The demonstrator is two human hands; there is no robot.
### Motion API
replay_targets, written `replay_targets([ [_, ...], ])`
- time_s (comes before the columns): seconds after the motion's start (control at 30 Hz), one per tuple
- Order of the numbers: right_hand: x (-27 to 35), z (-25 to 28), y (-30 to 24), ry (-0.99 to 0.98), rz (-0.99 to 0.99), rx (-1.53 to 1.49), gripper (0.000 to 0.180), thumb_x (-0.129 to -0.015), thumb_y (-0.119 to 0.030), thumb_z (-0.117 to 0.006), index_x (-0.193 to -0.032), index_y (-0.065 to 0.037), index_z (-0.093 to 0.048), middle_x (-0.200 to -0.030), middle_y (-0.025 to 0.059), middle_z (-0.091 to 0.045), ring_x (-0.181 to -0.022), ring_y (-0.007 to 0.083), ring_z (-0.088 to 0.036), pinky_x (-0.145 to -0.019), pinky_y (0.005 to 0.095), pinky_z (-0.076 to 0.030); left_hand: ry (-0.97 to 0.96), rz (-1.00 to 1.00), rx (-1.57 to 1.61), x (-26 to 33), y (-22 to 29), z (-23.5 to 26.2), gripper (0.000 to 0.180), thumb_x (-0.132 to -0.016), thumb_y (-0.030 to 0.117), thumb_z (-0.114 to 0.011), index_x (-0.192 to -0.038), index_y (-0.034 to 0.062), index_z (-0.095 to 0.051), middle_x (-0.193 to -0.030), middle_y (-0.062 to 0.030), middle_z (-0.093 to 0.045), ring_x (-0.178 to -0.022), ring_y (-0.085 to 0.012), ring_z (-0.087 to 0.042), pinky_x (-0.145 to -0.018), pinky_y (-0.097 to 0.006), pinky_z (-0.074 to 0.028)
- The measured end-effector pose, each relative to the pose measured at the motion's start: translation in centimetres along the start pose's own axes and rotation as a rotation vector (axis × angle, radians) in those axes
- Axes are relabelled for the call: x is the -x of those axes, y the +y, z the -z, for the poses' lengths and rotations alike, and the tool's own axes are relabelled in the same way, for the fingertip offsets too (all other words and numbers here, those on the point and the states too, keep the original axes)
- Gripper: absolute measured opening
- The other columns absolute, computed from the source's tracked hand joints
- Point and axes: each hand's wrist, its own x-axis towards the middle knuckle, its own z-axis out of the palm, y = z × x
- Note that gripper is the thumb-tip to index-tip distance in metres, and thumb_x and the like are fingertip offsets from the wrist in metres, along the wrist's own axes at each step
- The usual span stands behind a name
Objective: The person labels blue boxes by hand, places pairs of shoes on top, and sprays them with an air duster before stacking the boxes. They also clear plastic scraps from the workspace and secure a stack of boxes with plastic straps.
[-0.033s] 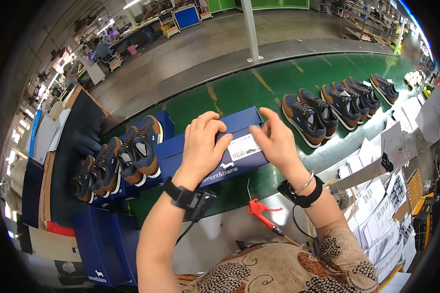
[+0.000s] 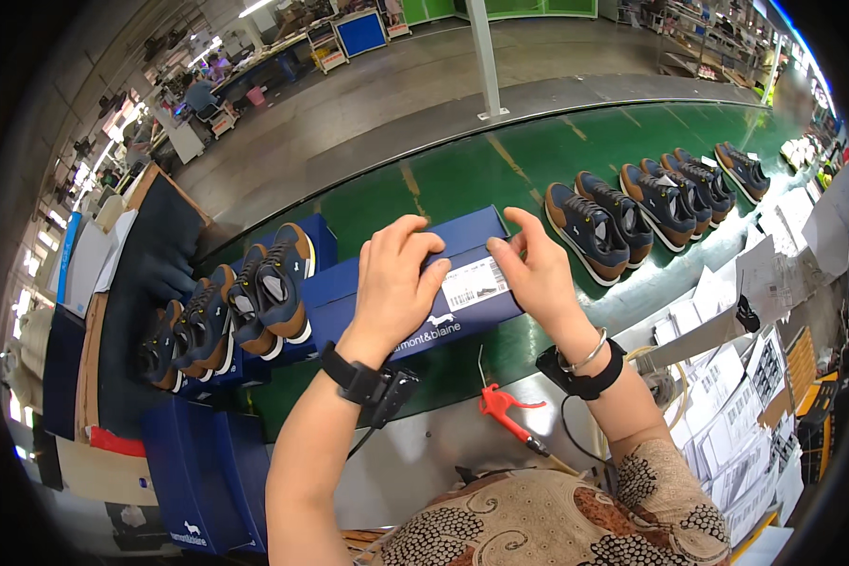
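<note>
On the green work surface [image 2: 557, 141], directly before the person, a closed dark blue shoebox [image 2: 467, 236] lies under both hands, a white label [image 2: 474, 285] on its near side. The left hand [image 2: 391, 292] is partly open over the lid, its fingers bent and slightly spread, its thumb reaching toward the label's left edge. The right hand [image 2: 545, 278] is half open at the box's right end, thumb and index finger bent and a little apart near the far corner; whether its remaining fingers press on the box cannot be told. Navy-and-brown shoes [image 2: 278, 283] stand just beside the box's left end; a further row of shoes [image 2: 594, 231] stands to the right. A red air gun [image 2: 505, 406] lies nearer the person. Compared with the earlier frame, the box and both hands sit very slightly farther right, the grasp being nearly the same; the shoes and air gun are unmoved.
</note>
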Motion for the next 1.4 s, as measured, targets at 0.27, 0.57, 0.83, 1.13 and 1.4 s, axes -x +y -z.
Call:
replay_targets([
  [0.27,3.1,0.6,-1.3,-0.047,0.263,0.066,0.055,-0.074,-0.017,-0.069,-0.122,-0.003,-0.046,-0.085,0.0078,-0.055,-0.066,0.0201,-0.056,-0.062,0.0313,-0.047,-0.296,-0.004,-0.143,0.2,1.6,2.2,0.079,-0.056,0.046,-0.076,-0.122,0.0113,-0.05,-0.131,-0.0103,-0.043,-0.12,-0.0272,-0.038,-0.096,-0.04,-0.026],
  [0.57,10.4,0.3,9.7,-0.202,-0.181,0.23,0.036,-0.075,-0.023,-0.064,-0.103,-0.002,-0.054,-0.087,0.0162,-0.06,-0.081,0.0288,-0.059,-0.07,0.0411,-0.047,-0.168,0.189,-0.079,-0.3,1.3,1.7,0.058,-0.066,0.038,-0.071,-0.115,0.0097,-0.056,-0.112,-0.0099,-0.059,-0.102,-0.0273,-0.053,-0.087,-0.035,-0.036],
  [0.83,24.0,-1.2,13.1,-0.684,0.041,0.665,0.077,-0.06,-0.035,-0.073,-0.125,-0.016,-0.039,-0.108,0.01,-0.048,-0.098,0.0274,-0.049,-0.075,0.0413,-0.043,0.304,0.338,-0.117,-0.1,-4.2,4.4,0.034,-0.074,0.02,-0.069,-0.102,0.0025,-0.057,-0.091,-0.0156,-0.062,-0.08,-0.0306,-0.058,-0.073,-0.037,-0.045],
  [1.13,7.5,4.5,15.7,-0.024,-0.234,0.24,0.056,-0.071,-0.018,-0.055,-0.124,-0.006,-0.041,-0.105,0.0238,-0.057,-0.096,0.0415,-0.053,-0.084,0.0467,-0.043,0.164,0.067,-0.272,5.0,-3.5,-0.6,0.037,-0.068,0.019,-0.072,-0.099,0.0065,-0.054,-0.096,-0.0097,-0.056,-0.089,-0.0292,-0.05,-0.078,-0.039,-0.037],
  [1.4,0.6,10.4,21.1,0.178,-0.616,0.205,0.044,-0.082,-0.034,-0.054,-0.112,-0.003,-0.045,-0.085,0.0209,-0.062,-0.08,0.0364,-0.061,-0.07,0.0408,-0.047,-0.372,0.261,-0.324,16.1,-5.1,-8.8,0.056,-0.068,0.024,-0.072,-0.119,0.0168,-0.051,-0.127,-0.0125,-0.041,-0.118,-0.038,-0.037,-0.091,-0.055,-0.033],
])
